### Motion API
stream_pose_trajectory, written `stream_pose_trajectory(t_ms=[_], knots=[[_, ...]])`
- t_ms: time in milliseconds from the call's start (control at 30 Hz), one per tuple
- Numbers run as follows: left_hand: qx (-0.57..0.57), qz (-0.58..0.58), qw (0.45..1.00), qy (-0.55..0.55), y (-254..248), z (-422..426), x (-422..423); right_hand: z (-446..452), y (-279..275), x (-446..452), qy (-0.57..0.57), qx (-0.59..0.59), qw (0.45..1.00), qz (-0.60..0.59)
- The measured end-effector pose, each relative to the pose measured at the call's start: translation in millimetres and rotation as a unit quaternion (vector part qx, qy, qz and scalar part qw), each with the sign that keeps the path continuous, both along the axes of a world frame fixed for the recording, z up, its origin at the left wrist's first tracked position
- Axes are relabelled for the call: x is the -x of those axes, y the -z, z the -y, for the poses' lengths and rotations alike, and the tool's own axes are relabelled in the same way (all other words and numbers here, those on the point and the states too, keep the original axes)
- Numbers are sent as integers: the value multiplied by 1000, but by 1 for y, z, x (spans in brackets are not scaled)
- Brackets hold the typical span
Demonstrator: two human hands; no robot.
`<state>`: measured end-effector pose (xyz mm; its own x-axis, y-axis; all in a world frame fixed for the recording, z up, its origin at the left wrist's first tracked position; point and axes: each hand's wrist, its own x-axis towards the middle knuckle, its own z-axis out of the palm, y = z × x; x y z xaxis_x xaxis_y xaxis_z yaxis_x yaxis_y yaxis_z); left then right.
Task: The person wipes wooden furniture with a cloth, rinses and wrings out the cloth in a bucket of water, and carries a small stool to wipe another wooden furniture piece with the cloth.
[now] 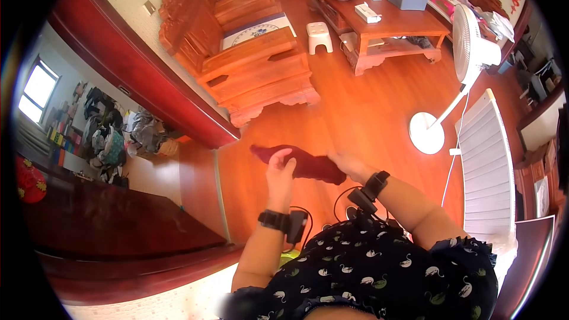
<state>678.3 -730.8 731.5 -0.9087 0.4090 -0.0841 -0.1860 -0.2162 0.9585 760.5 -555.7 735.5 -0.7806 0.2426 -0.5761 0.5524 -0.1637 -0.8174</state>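
Observation:
A dark red sock is stretched out between my two hands, above the wooden floor. My left hand is closed on its left part, with the fingers curled over the cloth and the thumb raised. At the other end, my right hand pinches the sock's edge; some of its fingertips are hidden. The sock's narrow tip points to the far left, past my left hand. Each wrist wears a black strap with a small box and cable.
A doorway with a dark red frame stands at left. Ahead are a carved wooden sofa, a white stool and a low table. A white fan and a white panel heater stand at right, with a cord between.

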Motion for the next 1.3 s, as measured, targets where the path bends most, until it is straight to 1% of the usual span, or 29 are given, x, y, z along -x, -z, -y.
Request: stream_pose_trajectory(t_ms=[33, 67, 133, 167, 200, 267, 300, 333, 400, 467, 533, 567, 600, 633, 667, 700, 833, 867, 900, 933, 1000, 1033, 1067, 1133, 1167, 1200, 1233, 1267, 1300], knots=[[-1, 0, 1000, 1, 0, 3, -1, 1, 21, 7, 74, -2, 996, -40], [-14, -20, 1000, -13, -2, 3, -1, -4, 38, 8, 73, -7, 996, -44], [-35, -59, 997, -35, -10, 5, -1, 4, 14, 4, 110, -10, 987, -121], [0, -91, 995, -46, -16, 6, -6, 12, 7, 2, 116, 6, 983, -144], [2, -89, 995, -46, -13, 10, -8, 12, 16, 0, 116, 7, 983, -142], [70, -62, 996, 0, -4, 16, 2, 2, 34, 11, 97, -76, 977, -174], [68, -72, 995, -2, 11, 20, 7, 0, 29, 12, 100, -38, 977, -184], [99, -138, 985, -10, 21, 23, 12, 1, 9, 10, 99, -41, 976, -190], [185, -212, 960, 7, 7, 28, 9, 12, -33, -4, 21, 7, 989, -145], [225, -264, 938, 5, 4, 32, 10, 8, -22, -3, 9, -5, 987, -162], [263, -317, 911, 2, -2, 34, 14, 10, -20, -3, 27, -67, 962, -264], [296, -323, 899, 12, -6, 36, 14, 11, -16, -1, 27, -205, 943, -259], [328, -328, 885, 23, -11, 37, 15, 14, -21, -2, 31, -205, 942, -263], [327, -333, 884, 23, -17, 35, 15, 18, -32, -5, 38, -345, 871, -347], [365, -396, 842, -14, -22, 33, 15, 22, -46, -8, 44, -475, 772, -419], [400, -454, 795, -51, -26, 32, 14, 27, -62, -12, 21, -526, 737, -425], [418, -387, 822, -10, -36, 23, 22, 36, -87, -18, -51, -557, 735, -383], [247, -222, 943, 13, -34, 20, 22, 40, -95, -17, -34, -523, 764, -376], [59, -41, 997, 38, -32, 15, 19, 45, -99, -15, -15, -489, 790, -369], [58, -42, 997, 43, -30, 7, 9, 51, -101, -12, -12, -492, 790, -367], [-201, 89, 975, -8, -24, -9, -15, 62, -97, -7, 55, -279, 861, -422], [-221, 163, 961, 41, -34, -13, -16, 65, -94, -6, 16, -234, 863, -448], [-184, 225, 954, 75, -45, -9, -29, 69, -92, -10, -49, -173, 897, -403], [-205, 183, 939, 205, -2, 3, -14, 69, -70, -4, -134, -141, 863, -466], [-336, 187, 880, 279, 7, 2, -10, 69, -69, -5, -131, -141, 865, -464], [-335, 189, 879, 283, 3, 0, -14, 68, -70, -5, -98, -40, 888, -447], [-349, 256, 875, 216, -7, -1, -21, 65, -72, -5, -62, 62, 900, -427], [-358, 321, 864, 148, -16, -2, -26, 58, -75, -7, -44, 113, 902, -414], [-383, 348, 842, 156, -20, -3, -27, 52, -77, -12, -10, 236, 887, -397]])
